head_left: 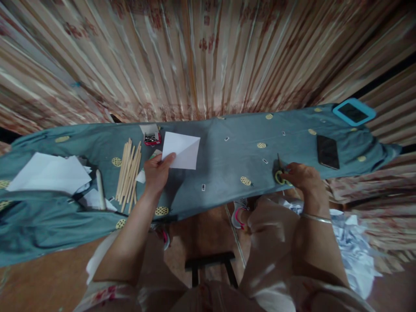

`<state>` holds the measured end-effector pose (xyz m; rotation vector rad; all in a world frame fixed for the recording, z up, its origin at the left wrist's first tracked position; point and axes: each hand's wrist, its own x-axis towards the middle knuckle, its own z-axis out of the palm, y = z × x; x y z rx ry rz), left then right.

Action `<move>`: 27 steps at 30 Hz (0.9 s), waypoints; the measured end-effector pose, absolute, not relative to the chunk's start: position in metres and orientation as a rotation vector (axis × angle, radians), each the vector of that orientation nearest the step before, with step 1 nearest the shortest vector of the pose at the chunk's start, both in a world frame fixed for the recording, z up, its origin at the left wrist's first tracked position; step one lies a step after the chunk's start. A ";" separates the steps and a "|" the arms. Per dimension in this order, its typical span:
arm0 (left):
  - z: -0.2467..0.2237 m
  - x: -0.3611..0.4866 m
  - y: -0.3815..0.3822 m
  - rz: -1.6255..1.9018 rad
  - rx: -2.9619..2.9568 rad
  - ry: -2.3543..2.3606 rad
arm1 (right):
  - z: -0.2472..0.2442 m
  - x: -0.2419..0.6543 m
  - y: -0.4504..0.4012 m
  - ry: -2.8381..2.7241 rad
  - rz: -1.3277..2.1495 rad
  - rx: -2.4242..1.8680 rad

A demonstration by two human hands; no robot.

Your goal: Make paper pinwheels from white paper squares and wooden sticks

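My left hand (157, 171) pinches a white square of paper (183, 149) by its lower left edge, thumb on top. A diagonal crease crosses the paper, which is held above the cloth. On the right, my right hand (303, 175) has its fingers closed at the yellow-green handles of a pair of scissors (278, 175). The scissors are at the near edge of the cloth, blades pointing away from me. Left of my left hand lies a bundle of thin wooden sticks (127, 177). A small open red box (152, 138) of metal pieces stands behind it.
A patterned green cloth (227, 182) covers the long narrow table. White paper sheets (48, 173) and a pale rod (100, 190) lie at the left. A dark phone (327, 151) and a blue-framed tablet (354, 112) lie at the right. Crumpled paper (352, 251) is below, beside my right arm.
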<state>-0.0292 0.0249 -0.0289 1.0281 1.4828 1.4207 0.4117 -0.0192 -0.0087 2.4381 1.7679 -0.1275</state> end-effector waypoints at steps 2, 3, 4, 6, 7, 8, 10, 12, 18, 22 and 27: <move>-0.028 -0.029 0.025 1.416 1.041 1.486 | -0.012 0.411 -0.019 1.681 -0.081 2.401; -0.028 -0.028 0.024 1.413 1.045 1.485 | -0.013 0.410 -0.019 1.642 -0.064 2.394; -0.027 -0.027 0.024 1.410 1.044 1.486 | -0.014 0.407 -0.017 1.638 -0.063 2.390; -0.024 -0.025 0.023 1.404 1.036 1.483 | -0.013 0.398 -0.013 1.658 -0.081 2.386; -0.023 -0.024 0.022 1.401 1.031 1.481 | -0.013 0.390 -0.011 1.677 -0.092 2.382; -0.022 -0.023 0.022 1.398 1.027 1.478 | -0.012 0.379 -0.008 1.729 -0.087 2.374; -0.020 -0.021 0.022 1.402 1.015 1.465 | -0.011 0.348 -0.002 1.848 -0.097 2.362; -0.021 -0.021 0.022 1.410 1.005 1.454 | -0.011 0.308 0.002 2.079 -0.114 2.309; -0.023 -0.024 0.025 1.419 1.080 1.467 | -0.005 0.217 0.006 2.425 -0.247 2.054; -0.023 -0.029 0.028 1.470 1.115 1.453 | 0.004 0.212 0.004 2.256 -0.159 2.016; -0.018 -0.033 0.029 1.549 1.113 1.460 | -0.002 0.214 0.009 2.321 -0.448 2.185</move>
